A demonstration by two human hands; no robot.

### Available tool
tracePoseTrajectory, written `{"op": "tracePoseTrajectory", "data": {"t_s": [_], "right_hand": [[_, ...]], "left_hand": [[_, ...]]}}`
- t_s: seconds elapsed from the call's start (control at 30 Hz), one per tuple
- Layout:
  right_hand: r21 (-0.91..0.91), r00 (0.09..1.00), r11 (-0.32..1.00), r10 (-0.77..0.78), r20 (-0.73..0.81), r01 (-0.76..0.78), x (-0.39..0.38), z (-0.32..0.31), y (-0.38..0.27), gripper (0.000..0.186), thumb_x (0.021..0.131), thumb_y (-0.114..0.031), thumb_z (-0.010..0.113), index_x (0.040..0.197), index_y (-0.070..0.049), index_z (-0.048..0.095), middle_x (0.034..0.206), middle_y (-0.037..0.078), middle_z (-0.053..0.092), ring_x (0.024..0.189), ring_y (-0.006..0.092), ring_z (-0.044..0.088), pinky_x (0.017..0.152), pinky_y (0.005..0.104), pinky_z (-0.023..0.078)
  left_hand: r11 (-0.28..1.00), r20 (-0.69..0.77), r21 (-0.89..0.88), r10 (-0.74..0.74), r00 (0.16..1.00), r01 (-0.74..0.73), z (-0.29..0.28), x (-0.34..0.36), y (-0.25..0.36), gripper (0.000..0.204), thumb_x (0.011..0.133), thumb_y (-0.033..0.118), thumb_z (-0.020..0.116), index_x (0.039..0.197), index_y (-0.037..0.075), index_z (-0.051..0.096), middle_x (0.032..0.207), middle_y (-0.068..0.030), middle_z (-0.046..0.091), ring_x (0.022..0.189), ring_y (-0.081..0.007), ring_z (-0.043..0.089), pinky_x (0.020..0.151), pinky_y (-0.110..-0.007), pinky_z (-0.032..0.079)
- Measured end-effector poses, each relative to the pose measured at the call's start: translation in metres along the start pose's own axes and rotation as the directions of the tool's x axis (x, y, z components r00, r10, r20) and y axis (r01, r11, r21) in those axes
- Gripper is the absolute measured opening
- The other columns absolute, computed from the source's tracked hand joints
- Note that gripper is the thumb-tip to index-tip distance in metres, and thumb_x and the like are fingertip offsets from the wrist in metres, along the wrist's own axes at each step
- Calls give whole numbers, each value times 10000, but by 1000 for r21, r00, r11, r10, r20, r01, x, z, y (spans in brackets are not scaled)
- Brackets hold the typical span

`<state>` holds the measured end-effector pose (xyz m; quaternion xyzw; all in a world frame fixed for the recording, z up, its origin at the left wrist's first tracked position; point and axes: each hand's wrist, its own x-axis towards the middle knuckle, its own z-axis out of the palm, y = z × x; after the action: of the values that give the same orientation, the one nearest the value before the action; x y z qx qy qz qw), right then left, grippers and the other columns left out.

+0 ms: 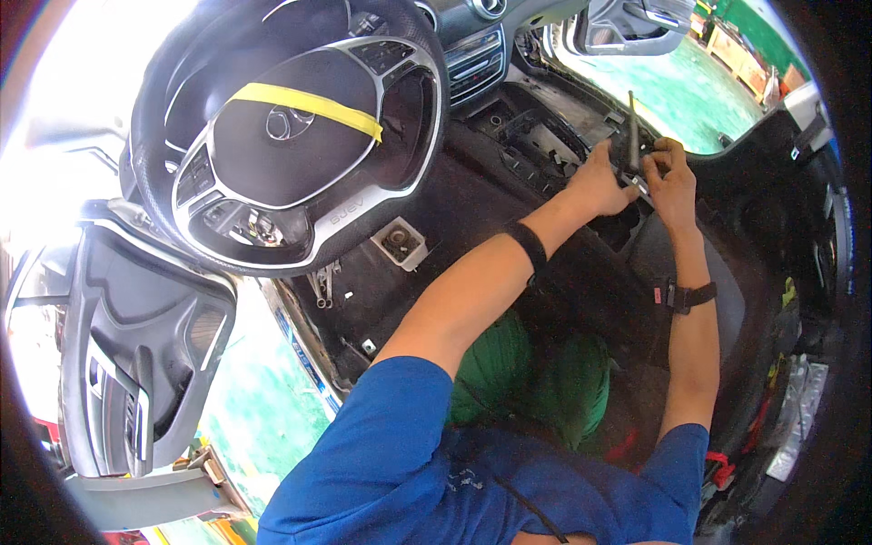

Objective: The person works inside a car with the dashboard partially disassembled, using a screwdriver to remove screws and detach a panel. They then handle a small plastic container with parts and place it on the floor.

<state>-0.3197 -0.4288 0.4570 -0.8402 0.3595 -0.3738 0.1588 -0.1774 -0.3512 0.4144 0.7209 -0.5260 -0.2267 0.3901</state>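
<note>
Both my hands work low over the car's centre tunnel, close together. My left hand (599, 183) has its fingers curled and its thumb reaching toward a small silvery metal piece (641, 187); what it grips is hidden. To the right of that piece, my right hand (673, 186) is bent in a pinch, and its fingertips hide whatever is in them. Between the two hands a thin dark rod (633, 132) with a narrow top stands upright. The opened centre console (536, 145), with its inner frame bare, lies just ahead of my left hand.
A steering wheel (300, 136) with yellow tape across it fills the upper left. On the dark floor stand a white square box (400, 243) with small parts and several wrenches (324, 283). An open door (145, 354) is at left, another door (636, 27) at far right.
</note>
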Motion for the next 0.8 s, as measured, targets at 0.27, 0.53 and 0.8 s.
{"op": "tracePoseTrajectory", "data": {"t_s": [0.27,0.53,0.8], "right_hand": [[-326,853,794,-515,86,513,39,-22,-38,575,720,-79,725,1282,-142,626,1328,191,585,1305,388,523,1083,450,472],[-478,730,604,-277,625,638,85,-14,-44,263,696,-237,724,824,-9,746,801,202,717,803,406,707,830,466,589],[-619,963,769,18,268,159,75,12,-60,305,726,-254,651,876,-23,781,891,199,751,843,371,746,789,461,601]], "left_hand": [[917,-68,-356,170,983,-183,23,39,-3,393,951,212,636,1294,29,578,1183,-219,697,1114,-402,667,949,-460,522],[955,-38,184,245,969,-234,53,11,-41,326,1007,297,558,1098,-4,645,953,-275,682,935,-464,650,845,-561,509],[928,-137,292,279,950,-231,65,10,-46,314,1018,315,548,1061,25,659,958,-221,695,942,-406,664,835,-524,520]]}}
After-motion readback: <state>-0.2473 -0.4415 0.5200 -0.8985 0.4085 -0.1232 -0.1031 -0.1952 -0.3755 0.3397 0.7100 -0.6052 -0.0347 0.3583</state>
